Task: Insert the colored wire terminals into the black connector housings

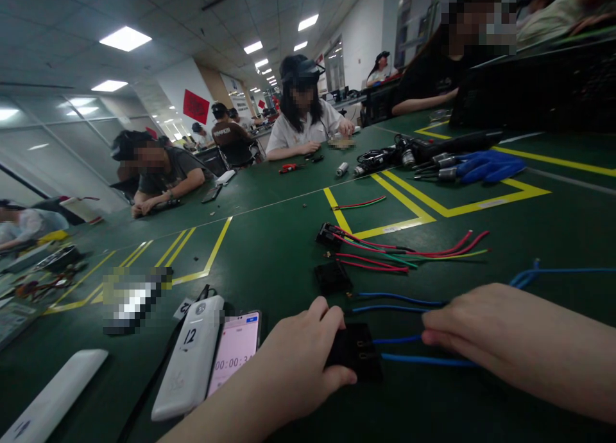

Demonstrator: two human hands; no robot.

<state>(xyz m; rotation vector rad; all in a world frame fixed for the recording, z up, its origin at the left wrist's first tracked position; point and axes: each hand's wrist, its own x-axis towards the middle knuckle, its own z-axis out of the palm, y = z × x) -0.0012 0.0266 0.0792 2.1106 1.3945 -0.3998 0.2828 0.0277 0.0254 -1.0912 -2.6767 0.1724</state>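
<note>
My left hand (308, 343) is closed around a black plastic block (368, 366), thumb at the near side and fingers over the far side. Two blue wires (426, 359) run from metal terminals on the block toward the right. My right hand (495, 330) has its fingertips pressed together on the farther of these wires. Just beyond lie more blue wires (402, 298), partly covered by the right hand. Behind them rest a second black block (333, 277) and a third (330, 235) beside red and green wires (404, 250).
A phone (238, 343) running a timer and a white power bank (190, 356) lie left of my left hand. Another white device (60, 398) is farther left. Blue-handled tools (488, 165) and black cables (380, 158) lie at the back. Several people sit around the green table (269, 237).
</note>
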